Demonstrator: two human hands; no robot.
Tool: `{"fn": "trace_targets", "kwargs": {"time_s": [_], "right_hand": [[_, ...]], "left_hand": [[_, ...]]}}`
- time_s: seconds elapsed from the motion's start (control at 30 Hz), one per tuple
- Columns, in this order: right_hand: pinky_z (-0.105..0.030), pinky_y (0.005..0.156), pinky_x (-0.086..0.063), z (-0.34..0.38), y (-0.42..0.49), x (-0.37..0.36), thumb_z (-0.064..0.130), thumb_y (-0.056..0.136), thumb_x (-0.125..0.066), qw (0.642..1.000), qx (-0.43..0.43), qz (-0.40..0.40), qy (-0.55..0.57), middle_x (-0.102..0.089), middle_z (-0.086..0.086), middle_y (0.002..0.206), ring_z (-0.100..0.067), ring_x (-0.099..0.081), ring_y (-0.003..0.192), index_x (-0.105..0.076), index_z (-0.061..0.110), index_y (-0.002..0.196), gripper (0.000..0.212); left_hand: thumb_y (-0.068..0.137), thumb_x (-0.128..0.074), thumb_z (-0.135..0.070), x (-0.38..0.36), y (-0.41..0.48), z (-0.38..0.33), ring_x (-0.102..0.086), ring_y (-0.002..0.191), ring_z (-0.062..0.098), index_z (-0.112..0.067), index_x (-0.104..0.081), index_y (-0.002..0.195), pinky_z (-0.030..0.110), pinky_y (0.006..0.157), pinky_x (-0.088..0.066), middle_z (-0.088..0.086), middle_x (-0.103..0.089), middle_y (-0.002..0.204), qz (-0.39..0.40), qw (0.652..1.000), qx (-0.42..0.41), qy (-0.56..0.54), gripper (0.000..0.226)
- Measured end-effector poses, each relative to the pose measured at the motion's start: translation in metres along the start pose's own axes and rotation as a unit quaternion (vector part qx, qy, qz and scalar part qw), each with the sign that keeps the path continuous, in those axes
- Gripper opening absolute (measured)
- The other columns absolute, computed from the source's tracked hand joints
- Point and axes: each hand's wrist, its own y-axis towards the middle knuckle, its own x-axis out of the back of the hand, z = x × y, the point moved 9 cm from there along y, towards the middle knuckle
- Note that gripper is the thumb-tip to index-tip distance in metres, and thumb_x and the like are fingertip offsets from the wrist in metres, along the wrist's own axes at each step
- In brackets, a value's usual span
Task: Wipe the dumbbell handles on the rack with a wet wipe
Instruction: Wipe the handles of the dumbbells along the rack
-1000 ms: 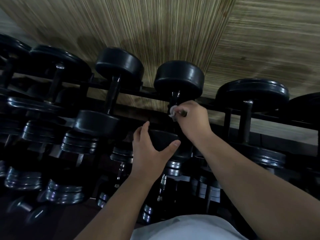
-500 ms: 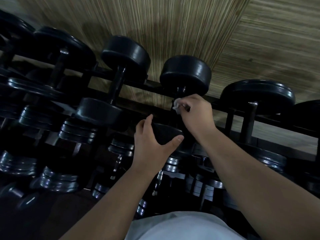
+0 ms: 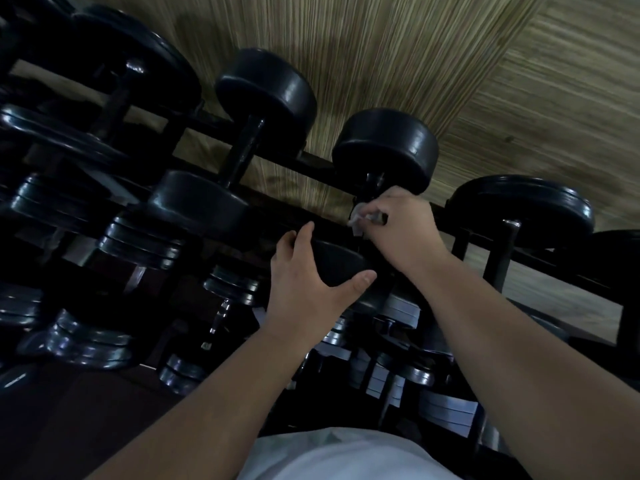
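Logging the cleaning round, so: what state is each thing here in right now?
Left hand: grips the near head of the black round-headed dumbbell.
Right hand: curled round that dumbbell's handle, holding the wipe.
White wet wipe: crumpled, pressed on the handle under the right hand.
Neighbouring black dumbbell, on the left: untouched, resting across the black metal rack.

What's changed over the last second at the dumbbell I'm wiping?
The right hand grip, holding the white wet wipe round the black dumbbell handle, slid up toward the far round black head. The left hand grip still clasps the near black head; nothing released.
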Motion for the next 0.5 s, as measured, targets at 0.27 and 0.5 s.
{"fn": "trace_targets", "kwargs": {"time_s": [0.27, 0.5], "right_hand": [[0.007, 0.069, -0.032, -0.01, 0.016, 0.016, 0.016, 0.092, -0.069, 0.995, -0.057, -0.08, 0.03, -0.06, 0.004, 0.103, 0.005, -0.049, 0.076, -0.078, 0.019, 0.093, 0.009], [-0.014, 0.067, -0.045, -0.033, -0.012, -0.003, 0.021, 0.084, -0.076, 0.984, -0.138, -0.056, 0.098, -0.064, 0.015, 0.082, -0.001, -0.062, 0.08, -0.076, 0.021, 0.089, 0.005]], "left_hand": [[0.068, -0.071, -0.084, 0.0, 0.0, 0.0, -0.014, 0.157, 0.019, -0.038, -0.01, 0.162, 0.049, 0.122, -0.034, -0.007, -0.01, 0.169, 0.007, 1.0, 0.004, 0.007, 0.121], [0.067, -0.069, -0.085, -0.001, -0.001, -0.002, -0.015, 0.156, 0.019, -0.036, -0.012, 0.162, 0.046, 0.119, -0.034, -0.004, -0.011, 0.169, 0.0, 1.0, -0.002, 0.006, 0.122]]}}
